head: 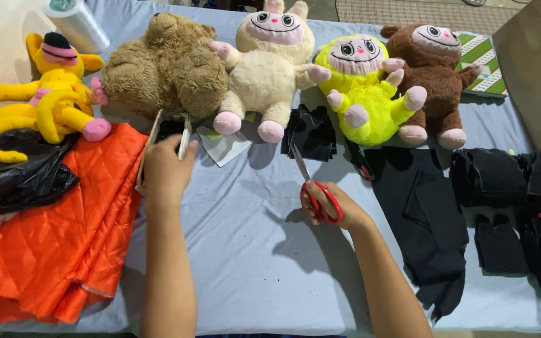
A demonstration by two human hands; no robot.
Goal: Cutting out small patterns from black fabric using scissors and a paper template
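The left hand (165,168) pinches limp beige straps (184,134) (likely light, floppy) near the tabletop's (252,250) far edge; the right hand (333,203) grips red-handled scissors (313,188).

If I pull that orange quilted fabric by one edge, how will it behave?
The orange quilted fabric lies in soft folds, so it probably drapes limply rather than lifting flat. Its sheen suggests it may slide easily. The black plastic bag resting on it would likely drag along.

Toy-sewing workshop table: row of plush toys (270,69), orange quilted fabric (57,238), black cloth pieces (427,219), thread spool (76,22)
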